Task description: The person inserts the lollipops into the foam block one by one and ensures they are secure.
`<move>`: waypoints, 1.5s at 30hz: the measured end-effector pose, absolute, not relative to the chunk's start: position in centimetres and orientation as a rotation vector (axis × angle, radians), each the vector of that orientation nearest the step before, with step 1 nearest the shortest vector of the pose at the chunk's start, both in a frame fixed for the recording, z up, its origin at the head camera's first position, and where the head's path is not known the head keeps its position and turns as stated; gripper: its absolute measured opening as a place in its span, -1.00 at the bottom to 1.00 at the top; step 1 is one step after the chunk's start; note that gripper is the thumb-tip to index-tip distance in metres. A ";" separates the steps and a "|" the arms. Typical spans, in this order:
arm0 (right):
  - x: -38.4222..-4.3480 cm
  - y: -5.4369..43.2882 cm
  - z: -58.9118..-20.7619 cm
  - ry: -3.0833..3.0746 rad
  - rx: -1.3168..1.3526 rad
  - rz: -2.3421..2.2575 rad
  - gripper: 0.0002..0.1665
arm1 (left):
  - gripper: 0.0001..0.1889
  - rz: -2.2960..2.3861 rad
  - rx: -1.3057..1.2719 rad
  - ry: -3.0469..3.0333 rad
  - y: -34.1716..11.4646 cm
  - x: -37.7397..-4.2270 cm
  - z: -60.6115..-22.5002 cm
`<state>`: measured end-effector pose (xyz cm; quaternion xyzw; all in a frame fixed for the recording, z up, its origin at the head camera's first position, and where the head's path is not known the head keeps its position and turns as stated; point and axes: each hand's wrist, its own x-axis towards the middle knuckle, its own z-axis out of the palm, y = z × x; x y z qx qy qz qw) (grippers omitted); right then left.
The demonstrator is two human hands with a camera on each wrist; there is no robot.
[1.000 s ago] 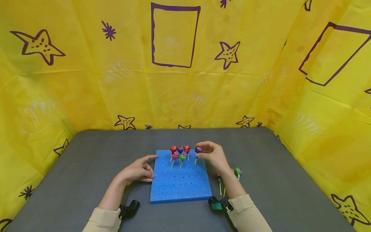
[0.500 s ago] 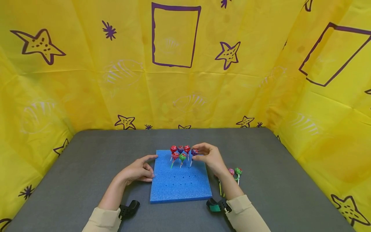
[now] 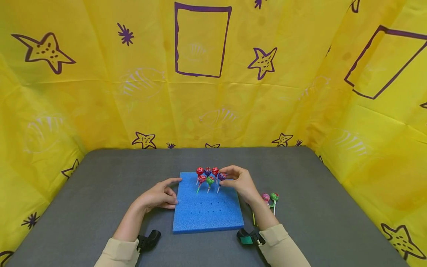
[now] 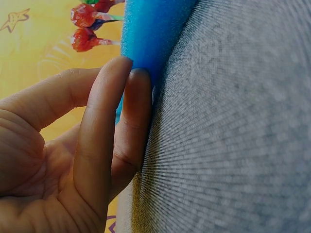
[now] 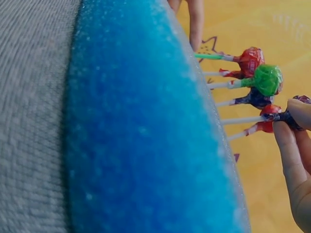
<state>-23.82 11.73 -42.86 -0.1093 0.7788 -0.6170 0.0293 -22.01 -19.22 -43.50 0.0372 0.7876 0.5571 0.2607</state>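
A blue foam board (image 3: 207,223) with rows of small holes lies on the grey table. Thumb and fingers of my right hand (image 3: 242,184) pinch a purple-wrapped lollipop (image 3: 222,177) near its head; in the right wrist view its white stick (image 5: 243,120) reaches the board's top. Beside it, several lollipops stand upright in the foam: a green one (image 3: 210,180), a red one (image 3: 202,179) on a green stick, and a back row with a dark purple one (image 3: 208,171) between two reds. My left hand (image 3: 156,196) rests its fingertips against the board's left edge.
Right of the board, partly behind my right forearm, loose lollipops lie on the table (image 3: 327,222), among them a pink one (image 3: 265,197) and a green one (image 3: 274,197). Yellow patterned cloth (image 3: 213,111) walls in the back and sides.
My right hand has moved the purple lollipop left and slightly toward me, beside the green one, and its stick has come down to the foam. My left hand has stayed put.
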 end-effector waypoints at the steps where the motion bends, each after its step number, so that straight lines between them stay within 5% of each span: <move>1: -23.8 11.7 -42.9 2.402 -0.339 -1.902 -0.62 | -0.21 1.508 0.101 2.132 -19.2 -22.0 -43.5; 45: -23.9 11.3 -43.7 2.419 -0.475 -1.777 -0.63 | -0.20 1.505 0.129 2.128 -19.4 -22.0 -43.6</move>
